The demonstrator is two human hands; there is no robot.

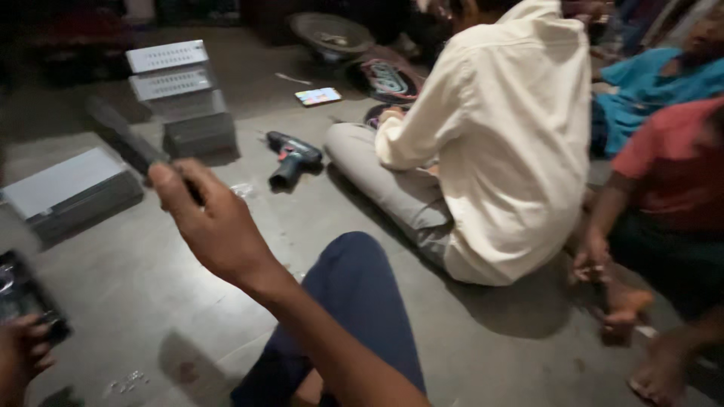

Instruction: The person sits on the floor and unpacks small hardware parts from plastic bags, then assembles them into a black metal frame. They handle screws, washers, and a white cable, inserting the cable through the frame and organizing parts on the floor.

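Your right hand [215, 226] is raised at centre-left, fingers curled tight around one long dark flat bar [128, 139] that slants off toward 10 o'clock. Your left hand [23, 354], at 8 o'clock, has its fingers wrapped on one dark boxy device [23, 290]. One blue-grey cordless drill [292, 157] lies on the grey concrete floor [498, 347] at 12 o'clock. Four grey perforated metal housings [167, 56] sit at 11 o'clock. One person in a cream shirt [513, 136] sits at 2 o'clock.

Dim room, bare grey concrete floor [188, 301] — scuffed, faint sheen, dark far end
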